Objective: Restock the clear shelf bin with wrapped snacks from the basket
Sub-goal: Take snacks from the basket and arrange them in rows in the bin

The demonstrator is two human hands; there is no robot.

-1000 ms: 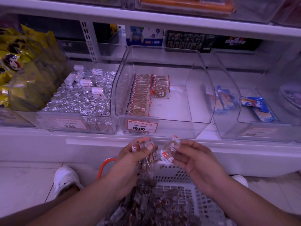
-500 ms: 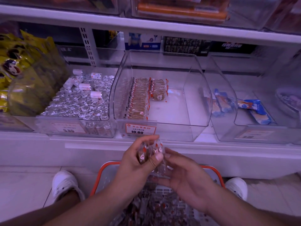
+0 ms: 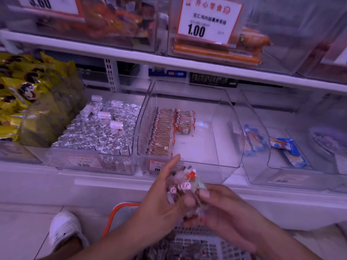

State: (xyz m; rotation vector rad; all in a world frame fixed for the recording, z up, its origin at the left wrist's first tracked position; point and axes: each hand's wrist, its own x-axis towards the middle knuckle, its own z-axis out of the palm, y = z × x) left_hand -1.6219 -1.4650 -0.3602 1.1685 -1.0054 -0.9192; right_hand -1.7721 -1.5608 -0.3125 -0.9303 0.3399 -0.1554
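Below the clear shelf bin (image 3: 189, 128), both hands, left hand (image 3: 161, 201) and right hand (image 3: 223, 211), clasp a bunch of wrapped snacks (image 3: 183, 186) over the basket (image 3: 199, 244); only one and a half rows are in, so much restocking seems left.

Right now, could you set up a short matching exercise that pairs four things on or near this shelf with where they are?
Things:
1. foil-wrapped sweets
2. yellow packets
3. bundle of wrapped snacks
4. blue-wrapped bars

Places:
A. in the bins right of the clear shelf bin
B. held between the left hand and the right hand
C. far left of the shelf
D. in the bin just left of the clear shelf bin

Pairs: 1-D, 2-C, 3-B, 4-A
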